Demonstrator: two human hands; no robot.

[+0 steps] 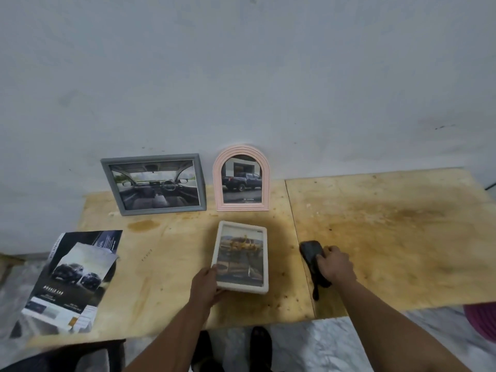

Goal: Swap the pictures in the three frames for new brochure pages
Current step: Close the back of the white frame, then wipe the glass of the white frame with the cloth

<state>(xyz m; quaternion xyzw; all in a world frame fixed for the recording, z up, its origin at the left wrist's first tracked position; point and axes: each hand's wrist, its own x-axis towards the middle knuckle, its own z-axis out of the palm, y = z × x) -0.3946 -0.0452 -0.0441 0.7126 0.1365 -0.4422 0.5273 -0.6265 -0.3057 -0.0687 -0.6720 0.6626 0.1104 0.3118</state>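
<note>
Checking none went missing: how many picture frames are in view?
3. The grey frame and pink arched frame lean against the wall; the white frame lies on the table, held by the left hand.

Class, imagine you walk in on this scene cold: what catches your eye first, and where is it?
First, the white frame lying face up at the centre of the plywood table, held at its corner by the left hand. Behind it, a grey frame and an arched pink frame lean on the wall. The right hand grips a black object.
</note>
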